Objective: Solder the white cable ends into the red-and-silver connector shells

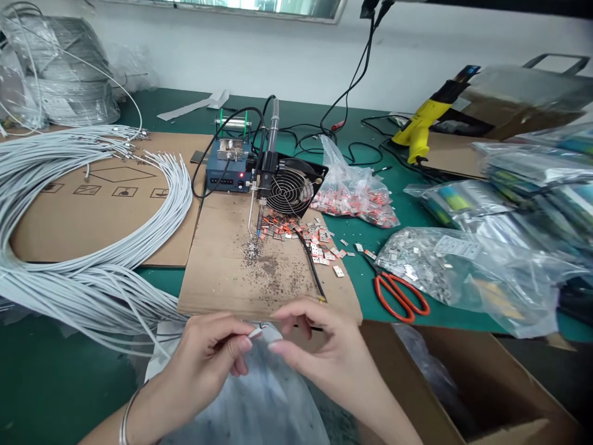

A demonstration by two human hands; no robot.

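Observation:
My left hand is closed in a pinch on the end of a white cable, whose short, thin inner wires stick out past the fingertips. Thumb and fingers of my right hand are apart, just right of the cable end, with nothing seen between them. Both hands are in front of a cardboard sheet at the table's near edge. On that sheet lie small orange-and-silver connector pieces. An upright soldering iron points down at the sheet beside a blue soldering feeder box.
Coiled white cables cover the left side. Behind the connectors stands a black fan. To the right are orange-handled scissors, a bag of metal pieces, a yellow heat gun and, below, an open cardboard box.

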